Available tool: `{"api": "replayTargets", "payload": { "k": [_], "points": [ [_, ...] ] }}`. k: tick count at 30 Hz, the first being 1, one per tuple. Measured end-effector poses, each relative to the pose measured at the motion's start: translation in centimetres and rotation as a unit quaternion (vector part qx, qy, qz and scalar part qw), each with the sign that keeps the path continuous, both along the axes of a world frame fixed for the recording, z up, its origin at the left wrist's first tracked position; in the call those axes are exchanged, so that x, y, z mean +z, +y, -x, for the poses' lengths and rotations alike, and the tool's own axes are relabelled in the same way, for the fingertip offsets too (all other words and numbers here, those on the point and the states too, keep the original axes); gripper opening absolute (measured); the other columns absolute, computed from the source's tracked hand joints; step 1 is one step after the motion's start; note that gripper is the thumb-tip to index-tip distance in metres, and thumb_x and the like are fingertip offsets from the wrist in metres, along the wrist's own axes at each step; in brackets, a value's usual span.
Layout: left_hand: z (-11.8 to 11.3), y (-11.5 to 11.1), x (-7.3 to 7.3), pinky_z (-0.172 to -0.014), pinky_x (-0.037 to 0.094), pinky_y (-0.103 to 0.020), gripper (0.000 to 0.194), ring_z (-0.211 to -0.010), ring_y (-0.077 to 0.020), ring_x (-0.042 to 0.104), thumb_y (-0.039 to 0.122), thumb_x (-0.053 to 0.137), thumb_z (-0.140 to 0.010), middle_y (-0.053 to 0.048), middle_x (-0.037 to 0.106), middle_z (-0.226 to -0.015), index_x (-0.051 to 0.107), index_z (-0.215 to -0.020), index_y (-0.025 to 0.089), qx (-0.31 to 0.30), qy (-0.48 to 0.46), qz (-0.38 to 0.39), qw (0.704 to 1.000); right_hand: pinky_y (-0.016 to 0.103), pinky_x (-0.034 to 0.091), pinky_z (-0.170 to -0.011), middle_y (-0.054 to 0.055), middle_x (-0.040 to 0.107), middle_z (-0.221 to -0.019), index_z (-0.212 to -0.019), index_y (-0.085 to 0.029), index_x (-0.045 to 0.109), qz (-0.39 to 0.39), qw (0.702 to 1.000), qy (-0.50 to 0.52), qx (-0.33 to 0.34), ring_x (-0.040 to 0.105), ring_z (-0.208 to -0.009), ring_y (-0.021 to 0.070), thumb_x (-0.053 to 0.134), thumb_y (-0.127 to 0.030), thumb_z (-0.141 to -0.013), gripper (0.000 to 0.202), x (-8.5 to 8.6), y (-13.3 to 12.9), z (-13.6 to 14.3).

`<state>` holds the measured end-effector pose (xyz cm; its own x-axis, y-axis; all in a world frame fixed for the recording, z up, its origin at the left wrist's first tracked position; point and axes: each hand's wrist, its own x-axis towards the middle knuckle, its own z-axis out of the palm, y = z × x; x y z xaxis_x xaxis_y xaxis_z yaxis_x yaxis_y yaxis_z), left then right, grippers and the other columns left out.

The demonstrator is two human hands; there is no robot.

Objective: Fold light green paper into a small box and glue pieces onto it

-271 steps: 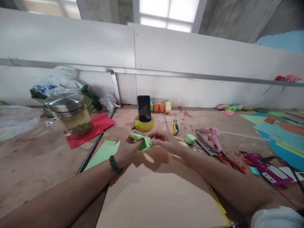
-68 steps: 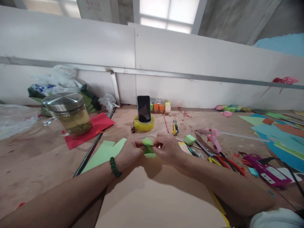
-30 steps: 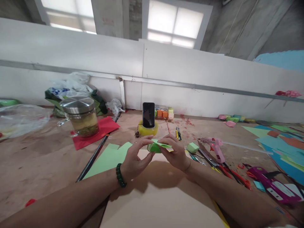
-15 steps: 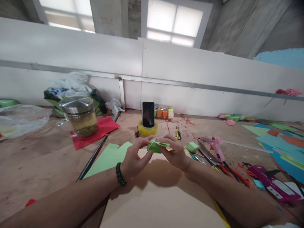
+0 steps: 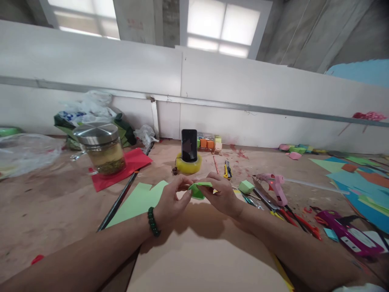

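A small folded piece of green paper [image 5: 198, 192] is held between both hands, above a pale board [image 5: 206, 259]. My left hand [image 5: 172, 198], with a dark green bead bracelet [image 5: 153, 222] at its wrist, pinches the paper's left side. On the other side, the fingers and thumb of my right hand [image 5: 223, 194] are closed on its right edge. A pale green paper cube [image 5: 246, 186] lies just right of my right hand. Light green paper sheets [image 5: 136, 202] lie to the left of my left hand.
Behind the hands a phone [image 5: 189, 146] stands on a yellow tape roll [image 5: 188, 165]. At left, a glass tea jar [image 5: 106, 156] is on red paper [image 5: 138, 159]. At right are a pink glue gun [image 5: 275, 187], red-handled tools [image 5: 310, 227] and a cutter [image 5: 227, 169].
The green paper has turned a little in the fingers and shows more of its inner face. Both hands stay in nearly the same place, and the view has shifted slightly.
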<state>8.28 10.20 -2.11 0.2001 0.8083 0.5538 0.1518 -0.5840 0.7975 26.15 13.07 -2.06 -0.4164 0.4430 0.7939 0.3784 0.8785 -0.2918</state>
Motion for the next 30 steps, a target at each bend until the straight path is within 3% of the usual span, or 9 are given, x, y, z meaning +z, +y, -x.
{"api": "replayTargets", "payload": {
  "k": [6,11,16,19,23,26,30],
  "points": [
    [-0.2,0.5,-0.2,-0.058,0.051,-0.023,0.007,-0.067,-0.0148,0.064,0.024,0.058,-0.074,-0.001,0.064,-0.072,0.055,-0.075,0.018,0.032,0.001,0.083,0.996,0.021,0.036,-0.048,-0.001,0.047,-0.06,-0.064,-0.017,0.06,0.037,0.998,-0.049,-0.021,0.046,-0.052,0.0102,0.054,-0.02,-0.088,0.025,0.0,0.2,0.2],
    [-0.3,1.1,-0.9,-0.056,0.051,-0.025,0.011,-0.063,-0.0157,0.064,0.024,0.063,-0.066,0.0,0.064,-0.068,0.056,-0.07,0.018,0.003,-0.009,0.151,0.988,0.021,0.033,-0.048,-0.003,0.045,-0.057,-0.056,-0.018,0.051,0.063,0.995,-0.07,-0.016,0.044,-0.052,0.0103,0.055,-0.016,-0.083,0.027,-0.3,0.4,0.3],
    [-0.2,1.4,-1.1,-0.053,0.047,-0.023,0.007,-0.059,-0.0145,0.059,0.021,0.058,-0.067,-0.001,0.064,-0.061,0.062,-0.064,0.016,-0.005,0.027,0.137,0.99,0.02,0.03,-0.048,-0.005,0.042,-0.055,-0.054,-0.017,0.049,0.155,0.987,-0.038,0.001,0.04,-0.051,0.0083,0.057,-0.012,-0.075,0.022,-0.2,0.3,0.4],
    [-0.1,1.2,-0.5,-0.053,0.046,-0.023,0.009,-0.059,-0.0149,0.059,0.022,0.06,-0.068,-0.001,0.066,-0.062,0.064,-0.063,0.015,0.007,0.065,0.136,0.988,0.02,0.029,-0.047,-0.005,0.045,-0.054,-0.059,-0.016,0.057,0.264,0.963,-0.006,0.059,0.038,-0.05,0.0075,0.059,-0.017,-0.072,0.013,0.7,0.5,0.0],
    [-0.2,0.8,-0.1,-0.05,0.042,-0.022,0.009,-0.055,-0.014,0.058,0.022,0.062,-0.07,-0.001,0.067,-0.061,0.065,-0.063,0.016,0.053,0.127,0.129,0.982,0.021,0.034,-0.049,0.0,0.057,-0.062,-0.071,-0.014,0.071,0.413,0.889,0.002,0.197,0.044,-0.055,0.0095,0.057,-0.027,-0.076,0.02,1.6,1.1,-0.9],
    [-0.2,0.7,-0.4,-0.05,0.041,-0.021,0.012,-0.056,-0.0142,0.057,0.022,0.06,-0.073,0.0,0.066,-0.06,0.064,-0.062,0.017,0.062,0.151,0.105,0.981,0.021,0.036,-0.05,0.0,0.058,-0.06,-0.068,-0.014,0.072,0.46,0.873,0.044,0.154,0.046,-0.055,0.0093,0.059,-0.032,-0.079,0.025,1.0,1.5,-0.9],
    [-0.2,0.7,-0.8,-0.055,0.042,-0.023,0.017,-0.059,-0.014,0.055,0.024,0.056,-0.076,0.0,0.065,-0.062,0.062,-0.062,0.018,0.066,0.178,0.073,0.979,0.021,0.042,-0.054,0.0,0.066,-0.068,-0.075,-0.014,0.073,0.491,0.861,0.033,0.131,0.055,-0.06,0.0107,0.075,-0.032,-0.066,0.02,-0.2,1.9,-0.3]
  ]
}}
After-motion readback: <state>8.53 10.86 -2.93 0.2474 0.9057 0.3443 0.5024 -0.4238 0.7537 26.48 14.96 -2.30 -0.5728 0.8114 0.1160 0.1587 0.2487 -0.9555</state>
